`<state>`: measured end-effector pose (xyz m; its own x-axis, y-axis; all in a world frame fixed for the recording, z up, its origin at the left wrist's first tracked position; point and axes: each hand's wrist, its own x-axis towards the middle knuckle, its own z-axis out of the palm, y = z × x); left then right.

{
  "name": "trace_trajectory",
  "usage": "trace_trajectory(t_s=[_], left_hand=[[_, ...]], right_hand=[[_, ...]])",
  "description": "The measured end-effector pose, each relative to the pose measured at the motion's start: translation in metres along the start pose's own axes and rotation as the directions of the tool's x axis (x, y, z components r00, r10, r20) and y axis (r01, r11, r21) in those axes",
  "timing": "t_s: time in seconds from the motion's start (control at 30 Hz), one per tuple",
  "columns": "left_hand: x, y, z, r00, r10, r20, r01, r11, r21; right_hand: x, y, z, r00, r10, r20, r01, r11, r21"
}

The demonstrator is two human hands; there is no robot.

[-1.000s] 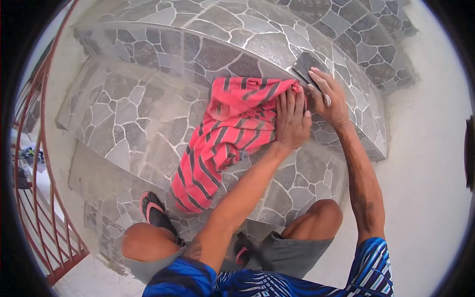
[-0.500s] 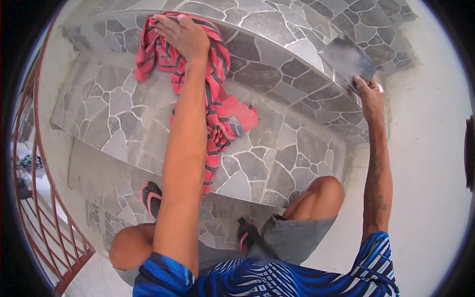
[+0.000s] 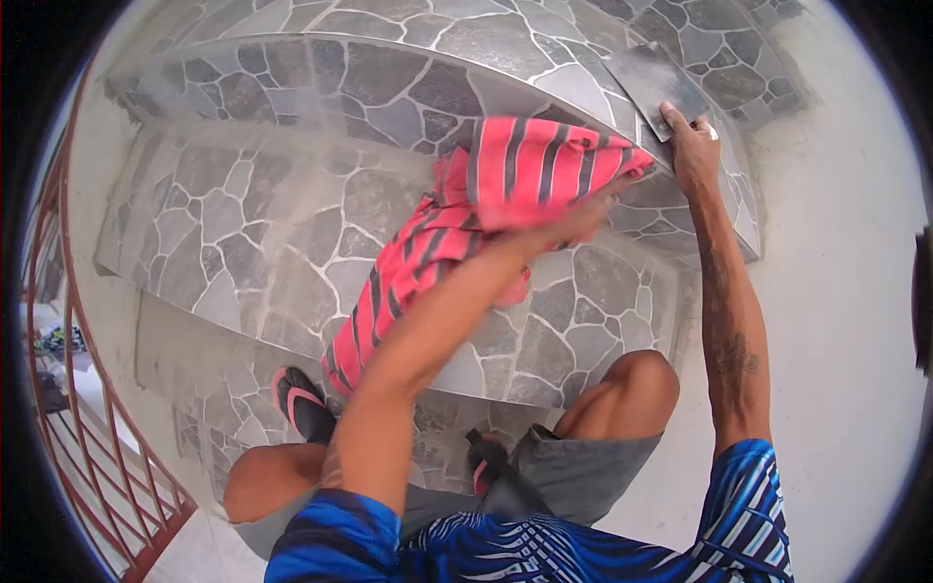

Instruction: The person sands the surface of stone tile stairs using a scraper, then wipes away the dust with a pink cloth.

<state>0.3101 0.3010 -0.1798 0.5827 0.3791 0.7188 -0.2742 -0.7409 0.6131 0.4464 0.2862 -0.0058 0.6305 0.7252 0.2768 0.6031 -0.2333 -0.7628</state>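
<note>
Cloth (image 3: 505, 194), red with dark stripes, is my landmark. My left hand (image 3: 583, 219) clasps its upper end and presses it on the stone stair tread (image 3: 272, 223); motion blur hides the fingers. Right of the cloth, my right hand (image 3: 692, 146) grips a flat grey trowel (image 3: 653, 83) on the step edge (image 3: 544, 92) above. The cloth's loose tail hangs below, near my sandal (image 3: 299, 400). Risk, in my judgement: the tail snagging underfoot, or the cloth's upper end catching the trowel blade.
</note>
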Motion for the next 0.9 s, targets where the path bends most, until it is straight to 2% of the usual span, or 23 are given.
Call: trace_trajectory(t_s=[0.07, 0.13, 0.17, 0.2, 0.23, 0.3, 0.33, 0.37, 0.4, 0.43, 0.47, 0.53, 0.63, 0.67, 0.7, 0.73, 0.8, 0.83, 0.87, 0.9], left_hand=[[0.002, 0.001, -0.043, 0.978, 0.001, -0.210, 0.009, 0.999, 0.045], [0.001, 0.010, -0.090, 0.918, 0.004, -0.397, 0.028, 0.997, 0.076], [-0.002, 0.012, -0.105, 0.875, 0.005, -0.485, 0.045, 0.995, 0.091], [0.000, 0.016, -0.105, 0.846, 0.003, -0.533, 0.130, 0.968, 0.213], [0.002, 0.018, -0.103, 0.816, 0.002, -0.579, 0.226, 0.920, 0.321], [0.017, 0.025, -0.068, 0.799, 0.007, -0.601, 0.486, 0.580, 0.654], [0.019, 0.018, -0.051, 0.816, 0.093, -0.571, 0.346, 0.711, 0.612], [0.015, 0.017, -0.043, 0.925, 0.082, -0.371, 0.203, 0.720, 0.664], [0.010, 0.017, -0.036, 0.986, 0.077, -0.151, 0.048, 0.728, 0.684], [0.007, 0.015, -0.033, 0.993, 0.084, 0.079, -0.115, 0.732, 0.671], [0.006, 0.008, -0.029, 0.994, 0.056, 0.097, -0.102, 0.816, 0.570], [0.008, -0.007, -0.023, 0.991, 0.003, 0.133, -0.049, 0.939, 0.340], [0.004, -0.005, -0.066, 0.992, 0.049, 0.118, -0.098, 0.885, 0.455], [0.002, -0.004, -0.089, 0.989, 0.059, 0.133, -0.118, 0.860, 0.496], [0.001, -0.001, -0.106, 0.985, 0.070, 0.155, -0.143, 0.833, 0.534], [0.003, 0.002, -0.106, 0.984, 0.078, 0.163, -0.157, 0.817, 0.555], [0.007, 0.007, -0.101, 0.983, 0.087, 0.160, -0.166, 0.791, 0.590], [0.017, 0.023, -0.102, 0.969, 0.051, 0.240, -0.191, 0.772, 0.606], [0.028, 0.039, -0.104, 0.948, 0.015, 0.319, -0.220, 0.754, 0.618], [0.040, 0.052, -0.100, 0.913, 0.001, 0.407, -0.276, 0.737, 0.618]], right_hand=[[0.002, 0.000, -0.002, 1.000, -0.005, -0.011, 0.004, 1.000, -0.011], [0.011, 0.016, -0.004, 1.000, 0.000, -0.009, 0.000, 0.998, -0.063], [0.005, 0.013, -0.004, 1.000, -0.013, -0.014, 0.013, 1.000, -0.010], [0.001, 0.007, -0.003, 0.999, -0.030, -0.020, 0.031, 0.999, 0.045], [-0.002, 0.003, -0.001, 0.998, -0.049, -0.025, 0.051, 0.994, 0.100], [0.008, 0.013, 0.004, 0.999, 0.021, 0.027, -0.028, 0.956, 0.292], [0.013, 0.017, 0.001, 0.997, 0.051, 0.054, -0.067, 0.926, 0.372], [0.013, 0.015, -0.003, 0.997, 0.039, 0.062, -0.056, 0.950, 0.307], [0.011, 0.014, -0.004, 0.997, 0.029, 0.072, -0.046, 0.969, 0.243], [0.011, 0.008, -0.004, 0.997, 0.016, 0.079, -0.030, 0.983, 0.182], [0.015, 0.008, -0.001, 0.978, 0.127, 0.164, -0.188, 0.874, 0.449], [0.053, 0.051, -0.002, 0.960, -0.162, 0.228, 0.072, 0.931, 0.359], [0.073, 0.070, -0.018, 0.919, -0.172, 0.354, 0.028, 0.926, 0.377], [0.055, 0.043, -0.013, 0.936, -0.028, 0.350, -0.164, 0.847, 0.506], [0.044, 0.024, -0.009, 0.924, 0.118, 0.365, -0.335, 0.708, 0.621], [0.044, 0.022, -0.010, 0.917, 0.127, 0.378, -0.352, 0.704, 0.617], [0.037, 0.015, -0.009, 0.923, 0.074, 0.377, -0.303, 0.741, 0.599], [0.037, 0.013, -0.006, 0.924, 0.043, 0.380, -0.276, 0.762, 0.585], [0.039, 0.017, -0.004, 0.931, 0.076, 0.358, -0.289, 0.752, 0.592], [0.053, 0.036, -0.005, 0.935, -0.129, 0.329, -0.047, 0.878, 0.477]])
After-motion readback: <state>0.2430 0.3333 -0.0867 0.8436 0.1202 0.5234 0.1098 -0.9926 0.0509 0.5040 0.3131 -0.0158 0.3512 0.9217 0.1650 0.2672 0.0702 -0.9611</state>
